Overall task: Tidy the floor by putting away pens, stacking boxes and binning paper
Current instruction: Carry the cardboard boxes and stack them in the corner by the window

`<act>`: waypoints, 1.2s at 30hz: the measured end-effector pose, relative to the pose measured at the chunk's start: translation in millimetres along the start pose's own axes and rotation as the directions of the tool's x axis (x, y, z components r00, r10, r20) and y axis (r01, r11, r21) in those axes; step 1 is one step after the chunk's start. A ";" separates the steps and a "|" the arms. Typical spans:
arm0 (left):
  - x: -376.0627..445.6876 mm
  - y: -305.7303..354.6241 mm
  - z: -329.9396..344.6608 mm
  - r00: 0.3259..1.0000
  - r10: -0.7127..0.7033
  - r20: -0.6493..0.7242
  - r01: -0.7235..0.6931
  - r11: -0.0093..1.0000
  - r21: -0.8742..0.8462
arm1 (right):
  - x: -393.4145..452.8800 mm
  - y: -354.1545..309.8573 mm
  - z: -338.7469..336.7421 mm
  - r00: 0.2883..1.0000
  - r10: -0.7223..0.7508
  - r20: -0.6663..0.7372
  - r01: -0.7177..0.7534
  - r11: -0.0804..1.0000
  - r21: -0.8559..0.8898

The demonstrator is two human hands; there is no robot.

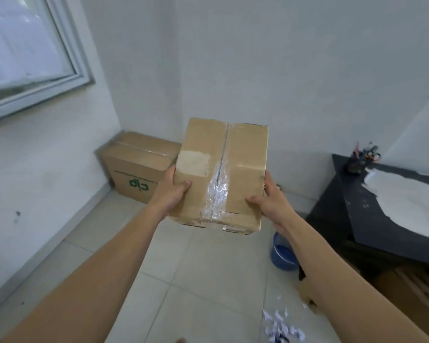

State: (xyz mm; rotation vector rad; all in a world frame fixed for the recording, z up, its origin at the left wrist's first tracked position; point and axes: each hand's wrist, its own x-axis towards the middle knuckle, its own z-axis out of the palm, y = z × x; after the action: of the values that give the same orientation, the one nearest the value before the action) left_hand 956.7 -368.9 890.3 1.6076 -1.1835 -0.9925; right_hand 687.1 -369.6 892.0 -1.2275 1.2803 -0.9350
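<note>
I hold a taped brown cardboard box [243,154] in the air at the centre of the view. My left hand [172,193] grips its left side and my right hand [274,203] grips its right side, thumbs on top. Behind it, in the room's corner, a larger cardboard box [134,164] with a green logo stands on the floor. Torn white paper scraps [281,326] lie on the tiles at the lower right. A dark pen holder [362,158] with several pens stands on the black table.
A black table [382,219] with a white patch on top fills the right side. A blue bucket [281,256] sits on the floor beside it. More cardboard [307,292] lies under the table. White walls close the corner, with a window at the upper left.
</note>
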 end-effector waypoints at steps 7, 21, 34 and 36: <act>79.0 14.5 -76.2 0.995 0.018 -0.098 -0.018 1.000 -0.001 | 90.4 -45.5 70.1 0.992 -0.066 0.107 0.068 0.998 -0.016; 225.6 1.4 -175.0 0.979 0.008 -0.204 -0.004 1.000 0.022 | 258.4 -92.6 181.6 0.971 -0.064 0.231 0.068 0.998 -0.010; 395.3 -34.3 -239.4 0.932 -0.073 -0.355 0.081 0.997 0.009 | 467.3 -119.1 274.7 0.924 -0.015 0.383 0.029 0.999 -0.031; 415.1 -40.2 -251.6 0.926 -0.096 -0.366 0.110 0.994 0.018 | 492.3 -117.6 292.2 0.919 0.009 0.394 0.000 1.000 -0.023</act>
State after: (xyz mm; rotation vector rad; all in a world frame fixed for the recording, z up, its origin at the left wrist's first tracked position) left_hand 1297.0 -717.2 885.1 1.8066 -0.8745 -0.6955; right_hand 1045.5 -831.2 888.9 -1.3494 0.9717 -0.6268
